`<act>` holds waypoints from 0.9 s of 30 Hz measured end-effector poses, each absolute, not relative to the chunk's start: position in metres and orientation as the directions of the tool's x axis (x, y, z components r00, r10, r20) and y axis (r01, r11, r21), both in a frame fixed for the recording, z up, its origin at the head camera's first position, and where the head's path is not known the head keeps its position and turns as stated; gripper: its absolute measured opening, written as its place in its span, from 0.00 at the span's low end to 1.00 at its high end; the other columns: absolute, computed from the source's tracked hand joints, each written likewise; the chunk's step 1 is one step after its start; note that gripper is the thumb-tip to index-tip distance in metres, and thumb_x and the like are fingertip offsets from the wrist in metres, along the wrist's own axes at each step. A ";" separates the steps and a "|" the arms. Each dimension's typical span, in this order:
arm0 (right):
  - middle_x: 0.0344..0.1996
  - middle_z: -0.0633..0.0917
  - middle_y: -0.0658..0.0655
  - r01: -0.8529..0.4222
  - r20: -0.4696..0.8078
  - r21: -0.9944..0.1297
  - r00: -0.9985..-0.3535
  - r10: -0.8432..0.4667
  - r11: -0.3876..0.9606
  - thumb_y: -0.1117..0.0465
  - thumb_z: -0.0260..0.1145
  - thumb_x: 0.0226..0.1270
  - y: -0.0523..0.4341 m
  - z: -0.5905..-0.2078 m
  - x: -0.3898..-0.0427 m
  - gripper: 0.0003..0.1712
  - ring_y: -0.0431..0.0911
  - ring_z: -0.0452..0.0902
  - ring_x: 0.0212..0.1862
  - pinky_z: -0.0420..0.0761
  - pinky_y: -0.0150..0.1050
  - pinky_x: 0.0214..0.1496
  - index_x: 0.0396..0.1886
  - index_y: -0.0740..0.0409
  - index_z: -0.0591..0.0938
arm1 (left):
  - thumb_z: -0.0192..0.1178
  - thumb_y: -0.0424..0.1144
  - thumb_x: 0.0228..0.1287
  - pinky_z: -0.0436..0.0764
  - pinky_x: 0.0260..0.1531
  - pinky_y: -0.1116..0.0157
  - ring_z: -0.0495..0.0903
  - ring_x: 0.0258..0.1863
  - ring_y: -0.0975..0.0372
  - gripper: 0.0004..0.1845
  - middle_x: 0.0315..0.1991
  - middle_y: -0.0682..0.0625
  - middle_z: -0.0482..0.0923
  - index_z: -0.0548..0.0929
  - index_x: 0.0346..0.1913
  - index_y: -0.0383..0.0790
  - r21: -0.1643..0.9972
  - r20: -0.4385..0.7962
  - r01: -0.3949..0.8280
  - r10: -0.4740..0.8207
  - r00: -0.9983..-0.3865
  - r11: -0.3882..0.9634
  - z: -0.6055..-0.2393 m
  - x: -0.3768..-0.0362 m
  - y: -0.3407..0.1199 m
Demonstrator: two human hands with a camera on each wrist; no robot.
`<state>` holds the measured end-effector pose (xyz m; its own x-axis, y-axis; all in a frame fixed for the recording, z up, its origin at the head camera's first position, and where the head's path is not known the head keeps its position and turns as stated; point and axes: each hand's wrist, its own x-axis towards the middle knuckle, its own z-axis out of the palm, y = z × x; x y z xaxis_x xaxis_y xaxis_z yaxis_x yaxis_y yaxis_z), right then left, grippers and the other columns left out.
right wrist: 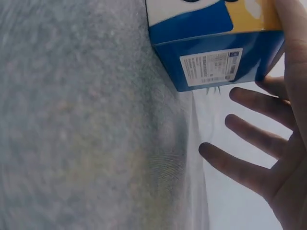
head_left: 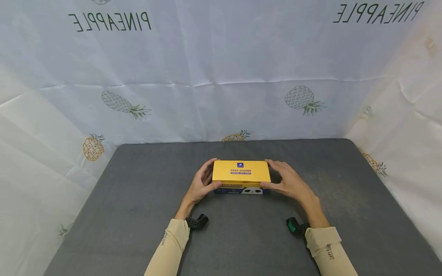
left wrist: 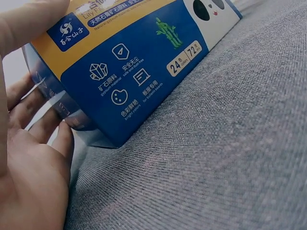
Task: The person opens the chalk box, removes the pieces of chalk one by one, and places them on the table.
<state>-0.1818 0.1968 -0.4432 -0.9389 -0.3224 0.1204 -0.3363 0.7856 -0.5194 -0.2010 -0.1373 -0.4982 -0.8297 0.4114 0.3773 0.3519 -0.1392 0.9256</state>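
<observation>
Head view, near to far: two beige sleeves point(head_left: 167, 247) extend forward, each wrist carrying a black device point(head_left: 198, 222). The left hand point(head_left: 200, 186) grips the left end of the yellow-and-blue box point(head_left: 241, 176), thumb at the front; the right hand point(head_left: 291, 182) pinches the right end between thumb and index finger, its other fingers spread clear. The box is located centrally on the grey worktop point(head_left: 241, 241), toward the rear edge. Behind hangs a pineapple-print cloth point(head_left: 207, 57)

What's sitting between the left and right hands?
A yellow-and-blue box. The head view shows it on the grey table, with the left hand at one end and the right hand at the other.
</observation>
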 end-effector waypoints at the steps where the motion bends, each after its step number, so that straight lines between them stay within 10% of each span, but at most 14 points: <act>1: 0.71 0.73 0.70 -0.334 0.116 -0.518 -0.940 -0.322 0.788 0.41 0.75 0.62 0.197 -0.443 -0.182 0.52 0.68 0.65 0.73 0.70 0.72 0.69 0.78 0.62 0.66 | 0.71 0.43 0.66 0.66 0.73 0.76 0.66 0.73 0.75 0.49 0.76 0.26 0.56 0.54 0.79 0.27 0.926 0.375 0.350 0.412 -0.830 -0.139 -0.498 -0.202 -0.137; 27: 0.73 0.70 0.72 -0.272 0.049 -0.571 -0.953 -0.298 0.774 0.39 0.63 0.74 0.189 -0.434 -0.184 0.45 0.69 0.67 0.72 0.72 0.70 0.68 0.78 0.63 0.65 | 0.70 0.35 0.65 0.67 0.73 0.75 0.66 0.73 0.73 0.47 0.77 0.27 0.56 0.53 0.79 0.25 0.929 0.369 0.330 0.421 -0.828 -0.165 -0.497 -0.206 -0.139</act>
<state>-0.1844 0.1893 -0.4336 -0.9532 -0.2985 0.0489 -0.2718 0.7743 -0.5714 -0.2061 -0.1391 -0.4972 -0.8284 0.4211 0.3694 0.3303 -0.1654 0.9293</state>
